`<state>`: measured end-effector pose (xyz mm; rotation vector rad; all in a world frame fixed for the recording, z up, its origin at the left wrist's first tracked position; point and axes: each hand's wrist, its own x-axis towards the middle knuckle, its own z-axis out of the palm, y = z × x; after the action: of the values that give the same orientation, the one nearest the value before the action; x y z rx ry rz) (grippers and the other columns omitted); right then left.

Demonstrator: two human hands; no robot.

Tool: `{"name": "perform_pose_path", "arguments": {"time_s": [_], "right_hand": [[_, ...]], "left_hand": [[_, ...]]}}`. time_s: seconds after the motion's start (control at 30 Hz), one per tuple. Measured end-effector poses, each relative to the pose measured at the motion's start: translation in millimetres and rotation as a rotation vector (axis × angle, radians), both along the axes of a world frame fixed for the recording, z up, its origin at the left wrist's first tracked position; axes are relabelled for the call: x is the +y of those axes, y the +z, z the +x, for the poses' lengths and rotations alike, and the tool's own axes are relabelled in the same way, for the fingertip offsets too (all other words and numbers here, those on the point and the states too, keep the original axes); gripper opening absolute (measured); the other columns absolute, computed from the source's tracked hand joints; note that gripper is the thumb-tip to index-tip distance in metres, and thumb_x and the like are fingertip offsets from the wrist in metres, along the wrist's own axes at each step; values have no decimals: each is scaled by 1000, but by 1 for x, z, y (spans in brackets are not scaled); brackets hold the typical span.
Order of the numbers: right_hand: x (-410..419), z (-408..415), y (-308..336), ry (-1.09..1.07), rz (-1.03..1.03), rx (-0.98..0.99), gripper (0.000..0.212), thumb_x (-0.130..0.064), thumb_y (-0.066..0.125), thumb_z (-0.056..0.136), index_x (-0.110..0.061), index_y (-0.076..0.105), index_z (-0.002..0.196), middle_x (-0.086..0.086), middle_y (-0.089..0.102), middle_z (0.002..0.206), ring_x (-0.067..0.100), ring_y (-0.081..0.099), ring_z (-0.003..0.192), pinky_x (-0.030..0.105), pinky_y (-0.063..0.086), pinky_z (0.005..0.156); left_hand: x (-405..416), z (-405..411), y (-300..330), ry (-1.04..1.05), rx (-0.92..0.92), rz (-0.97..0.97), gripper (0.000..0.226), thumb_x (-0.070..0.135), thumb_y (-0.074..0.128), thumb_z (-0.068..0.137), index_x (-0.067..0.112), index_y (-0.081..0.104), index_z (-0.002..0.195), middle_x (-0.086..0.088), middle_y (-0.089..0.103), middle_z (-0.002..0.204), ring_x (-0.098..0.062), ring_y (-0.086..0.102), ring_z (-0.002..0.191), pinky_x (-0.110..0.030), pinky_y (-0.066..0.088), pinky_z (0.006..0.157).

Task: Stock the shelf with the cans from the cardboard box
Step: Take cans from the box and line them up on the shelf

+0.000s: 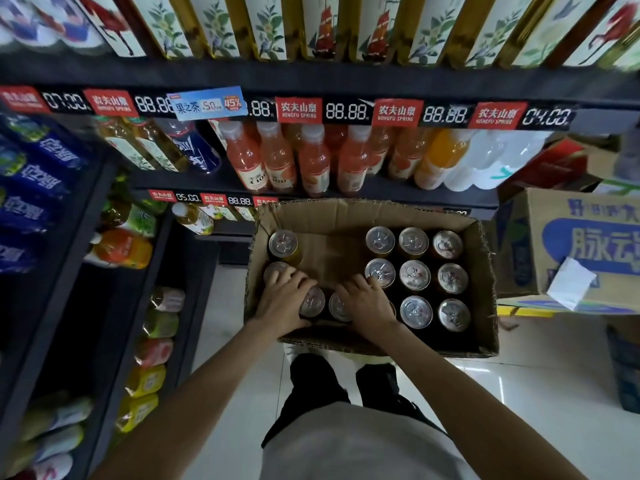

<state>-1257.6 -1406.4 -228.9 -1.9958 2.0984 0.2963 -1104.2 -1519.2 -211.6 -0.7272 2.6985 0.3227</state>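
An open cardboard box (346,216) stands on the floor in front of the shelf and holds several silver-topped cans (414,275), all upright. Most fill its right half, and one can (283,244) stands alone at the far left. My left hand (282,303) reaches into the near left corner, fingers curled over one can top and thumb against another can (312,302). My right hand (369,304) lies over a can in the near middle, with a fingertip touching the can (380,271) behind it. A further can (337,307) shows between the two hands.
The dark shelf (311,81) ahead carries rows of juice bottles (277,161) behind red price tags. A lower shelf (166,271) on the left holds bottles lying on their sides. A printed carton (571,244) stands right of the box. White tiled floor (519,375) lies below.
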Motion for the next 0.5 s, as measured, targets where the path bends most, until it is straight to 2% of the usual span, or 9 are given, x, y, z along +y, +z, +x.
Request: {"name": "perform_pose_path", "arguments": {"time_s": [0.07, 0.13, 0.23, 0.3, 0.4, 0.43, 0.5], "right_hand": [[-3, -2, -2, 18, -62, 24, 51, -32, 83, 45, -20, 64, 91, -1, 68, 79, 21, 59, 85, 32, 46, 72], [-3, -7, 11, -55, -64, -49, 50, -39, 81, 49, -18, 63, 90, 1, 69, 82, 22, 58, 88, 32, 45, 73], [7, -19, 45, -262, -162, -359, 64, -45, 79, 57, -15, 60, 111, 6, 67, 104, 29, 54, 103, 37, 42, 86], [14, -30, 78, -458, -226, -580, 75, -42, 84, 55, -20, 54, 120, -1, 63, 113, 22, 52, 106, 32, 43, 87], [21, -48, 126, -725, -333, -1040, 73, -30, 89, 55, -25, 49, 116, -11, 60, 111, 2, 56, 101, 18, 46, 80], [23, -54, 138, -775, -378, -1184, 70, -28, 88, 56, -25, 49, 114, -9, 60, 112, 3, 57, 103, 19, 48, 81], [24, -66, 162, -837, -463, -1372, 68, -26, 88, 56, -23, 51, 113, -5, 62, 114, 10, 59, 106, 26, 53, 81]], "left_hand": [[-1, -3, -3, -6, -8, -37, 76, 51, 71, 70, 21, 42, 134, -1, 46, 134, -25, 32, 128, -40, 21, 105], [-5, -3, -4, 8, 10, -28, 74, 52, 71, 70, 23, 44, 132, 1, 48, 131, -24, 33, 128, -39, 21, 106], [-9, 2, 5, 154, 174, 103, 73, 54, 76, 62, 25, 52, 125, 3, 54, 120, -22, 40, 120, -36, 32, 99], [-9, 5, 20, 357, 380, 301, 70, 51, 82, 57, 29, 56, 119, 6, 54, 115, -18, 47, 113, -30, 40, 90], [-6, -3, 62, 640, 699, 647, 62, 52, 83, 51, 42, 59, 107, 18, 56, 115, -2, 54, 108, -24, 48, 86], [-6, -9, 79, 706, 791, 738, 59, 54, 81, 48, 47, 61, 103, 19, 58, 114, 0, 55, 107, -25, 48, 87], [-7, -27, 114, 786, 955, 881, 56, 49, 80, 47, 46, 63, 101, 10, 63, 114, -7, 58, 109, -31, 49, 90]]}}
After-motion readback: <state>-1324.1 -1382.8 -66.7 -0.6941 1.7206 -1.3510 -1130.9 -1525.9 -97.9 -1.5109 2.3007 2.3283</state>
